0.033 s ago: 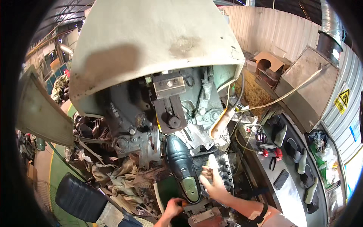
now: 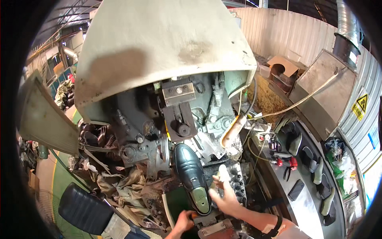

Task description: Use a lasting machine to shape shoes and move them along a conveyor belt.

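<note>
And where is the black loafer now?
In the head view, the black loafer is at lower centre, just left of the right grip, its toe towards the machine.

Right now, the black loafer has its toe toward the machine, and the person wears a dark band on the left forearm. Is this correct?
Not quite: the head view shows the dark band on the right forearm. The black loafer does have its toe toward the machine.
</note>
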Demonstrator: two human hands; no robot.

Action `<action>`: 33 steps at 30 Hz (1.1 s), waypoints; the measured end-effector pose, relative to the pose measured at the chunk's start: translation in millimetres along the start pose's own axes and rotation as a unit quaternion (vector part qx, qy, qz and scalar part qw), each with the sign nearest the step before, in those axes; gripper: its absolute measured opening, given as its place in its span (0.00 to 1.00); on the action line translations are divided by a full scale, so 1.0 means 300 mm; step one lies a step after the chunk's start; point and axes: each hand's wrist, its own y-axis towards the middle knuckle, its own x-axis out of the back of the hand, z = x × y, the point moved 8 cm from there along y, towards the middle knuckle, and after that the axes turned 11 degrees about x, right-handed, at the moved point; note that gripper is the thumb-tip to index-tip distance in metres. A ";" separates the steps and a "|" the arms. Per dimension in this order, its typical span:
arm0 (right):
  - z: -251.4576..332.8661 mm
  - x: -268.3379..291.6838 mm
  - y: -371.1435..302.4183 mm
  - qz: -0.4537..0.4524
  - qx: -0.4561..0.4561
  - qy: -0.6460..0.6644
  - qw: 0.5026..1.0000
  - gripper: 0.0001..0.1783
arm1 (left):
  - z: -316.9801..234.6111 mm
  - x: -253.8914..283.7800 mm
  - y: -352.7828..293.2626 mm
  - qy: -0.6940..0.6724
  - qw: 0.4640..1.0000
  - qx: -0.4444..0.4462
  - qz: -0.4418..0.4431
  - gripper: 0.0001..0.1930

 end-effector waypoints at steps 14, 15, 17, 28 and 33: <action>0.483 -0.207 -0.326 0.319 0.351 0.042 0.880 0.27 | -0.115 0.659 -0.632 -0.596 0.739 -0.080 -0.304 0.25; 0.497 -0.215 -0.332 0.306 0.356 0.088 0.879 0.32 | -0.151 0.677 -0.640 -0.604 0.740 -0.072 -0.285 0.28; 0.533 -0.177 -0.353 0.215 0.472 0.023 0.855 0.36 | -0.252 0.674 -0.629 -0.623 0.727 -0.111 -0.267 0.29; 0.472 0.462 -0.529 -0.037 0.181 0.020 0.983 0.40 | -0.873 0.077 -0.366 -0.619 0.784 0.016 0.054 0.20; 0.072 0.779 -1.031 -0.474 -0.140 0.458 0.739 0.36 | -1.035 -0.411 -0.341 -0.439 0.855 -0.005 0.277 0.25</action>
